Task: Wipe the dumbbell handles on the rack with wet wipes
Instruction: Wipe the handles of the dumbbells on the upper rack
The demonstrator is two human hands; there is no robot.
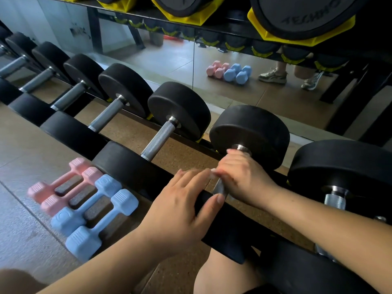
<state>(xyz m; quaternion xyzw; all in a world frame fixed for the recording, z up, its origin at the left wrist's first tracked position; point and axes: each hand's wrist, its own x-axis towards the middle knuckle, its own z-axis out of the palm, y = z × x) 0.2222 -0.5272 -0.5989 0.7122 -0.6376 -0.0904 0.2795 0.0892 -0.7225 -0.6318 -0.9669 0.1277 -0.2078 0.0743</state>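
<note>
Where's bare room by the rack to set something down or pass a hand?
Free: floor left of the pink dumbbells and nearer than the blue dumbbells. A hand can pass through the gap between the bare handle and the wiped handle. Crowded: that wiped handle, gripped by the right hand, left hand resting on the near head beside it.

left grip (pixel 180 200) bare | right grip (pixel 239 177) bare | forearms (pixel 328 219) bare | mirrored sneakers (pixel 273 75) grey-white
</note>
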